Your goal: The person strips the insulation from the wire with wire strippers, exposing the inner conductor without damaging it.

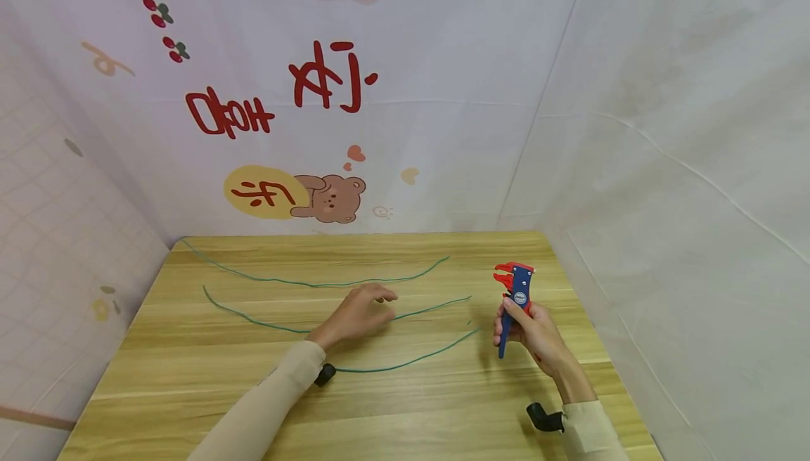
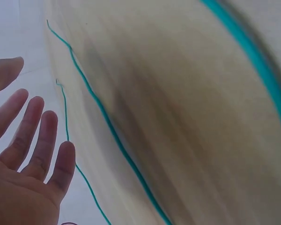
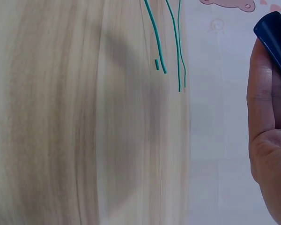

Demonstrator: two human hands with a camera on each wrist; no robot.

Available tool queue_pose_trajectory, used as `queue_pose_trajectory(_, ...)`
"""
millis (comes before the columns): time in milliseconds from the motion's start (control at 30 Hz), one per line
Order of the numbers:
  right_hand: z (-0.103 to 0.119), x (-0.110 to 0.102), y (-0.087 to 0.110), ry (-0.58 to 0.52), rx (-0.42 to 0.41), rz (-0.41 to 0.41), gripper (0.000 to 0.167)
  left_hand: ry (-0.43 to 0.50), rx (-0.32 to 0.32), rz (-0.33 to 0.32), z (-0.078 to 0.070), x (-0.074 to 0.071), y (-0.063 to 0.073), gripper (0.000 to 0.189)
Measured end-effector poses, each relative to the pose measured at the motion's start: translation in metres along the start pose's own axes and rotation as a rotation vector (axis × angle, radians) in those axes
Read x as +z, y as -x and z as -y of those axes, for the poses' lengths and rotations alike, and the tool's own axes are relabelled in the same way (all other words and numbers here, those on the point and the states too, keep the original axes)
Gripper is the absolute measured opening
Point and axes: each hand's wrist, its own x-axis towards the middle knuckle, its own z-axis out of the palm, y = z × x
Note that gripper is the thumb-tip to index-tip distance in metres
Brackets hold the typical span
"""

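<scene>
In the head view my right hand [image 1: 534, 331] grips a red and blue wire stripper [image 1: 520, 285] by its handles, jaws pointing away from me. Its blue handle end [image 3: 274, 35] shows at the right edge of the right wrist view. My left hand [image 1: 361, 313] hovers over the middle green wire [image 1: 430, 308], fingers relaxed and holding nothing; the left wrist view shows those fingers [image 2: 37, 136] spread. Nearer to me lies another green wire [image 1: 405, 364], partly hidden by the left forearm. A third green wire [image 1: 316, 284] stretches along the back of the table.
A short green wire offcut [image 3: 157, 64] lies beside the tip of the nearest wire. The wood-grain table [image 1: 411, 419] meets a white printed wall sheet [image 1: 443, 166] at the back, with more sheets at left and right.
</scene>
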Motion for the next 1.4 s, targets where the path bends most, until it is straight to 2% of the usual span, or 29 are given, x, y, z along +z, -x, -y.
queue_pose_trajectory(233, -0.001, -0.001, 0.001, 0.002, 0.016, -0.014, 0.038, -0.004, -0.09, 0.054, 0.002, 0.0, 0.01, 0.03)
queue_pose_trajectory(333, -0.002, -0.001, 0.001, 0.004, 0.021, -0.021, 0.036, -0.012, -0.109, 0.069, 0.006, 0.0, 0.012, 0.033)
queue_pose_trajectory(433, -0.003, -0.001, 0.001, 0.011, 0.023, -0.025, 0.037, -0.005, -0.088, 0.058, 0.018, 0.003, 0.013, 0.034)
queue_pose_trajectory(533, -0.003, -0.001, 0.002, 0.011, 0.042, -0.042, 0.038, -0.016, -0.034, 0.039, 0.043, 0.013, 0.013, 0.033)
queue_pose_trajectory(633, -0.003, 0.0, 0.002, 0.011, 0.052, -0.051, 0.038, -0.032, 0.0, 0.032, 0.055, 0.018, 0.013, 0.032)
queue_pose_trajectory(667, -0.003, 0.0, 0.002, 0.011, 0.052, -0.051, 0.038, -0.026, -0.005, 0.036, 0.055, 0.018, 0.014, 0.031)
queue_pose_trajectory(767, -0.003, 0.001, 0.002, 0.007, 0.041, -0.037, 0.037, 0.006, -0.04, 0.041, 0.043, 0.013, 0.014, 0.027)
queue_pose_trajectory(833, -0.003, 0.001, 0.002, 0.002, 0.032, -0.023, 0.036, 0.032, -0.061, 0.037, 0.044, 0.014, 0.014, 0.025)
queue_pose_trajectory(900, -0.004, 0.001, 0.002, 0.002, 0.022, -0.011, 0.036, 0.039, -0.078, 0.028, 0.053, 0.019, 0.012, 0.023)
queue_pose_trajectory(1000, -0.005, 0.0, 0.003, 0.002, 0.02, -0.005, 0.036, 0.021, -0.089, 0.008, 0.073, 0.031, 0.01, 0.021)
queue_pose_trajectory(1133, -0.006, 0.0, 0.003, 0.007, 0.022, -0.005, 0.036, -0.011, -0.086, -0.008, 0.086, 0.039, 0.008, 0.017)
queue_pose_trajectory(1200, -0.007, 0.0, 0.003, 0.009, 0.025, -0.007, 0.036, -0.015, -0.093, -0.01, 0.085, 0.039, 0.008, 0.014)
queue_pose_trajectory(1300, -0.007, 0.0, 0.003, 0.011, 0.031, -0.012, 0.036, 0.0, -0.077, -0.006, 0.075, 0.035, 0.009, 0.013)
queue_pose_trajectory(1400, -0.008, 0.0, 0.002, 0.012, 0.035, -0.015, 0.036, 0.009, -0.078, 0.011, 0.052, 0.024, 0.011, 0.011)
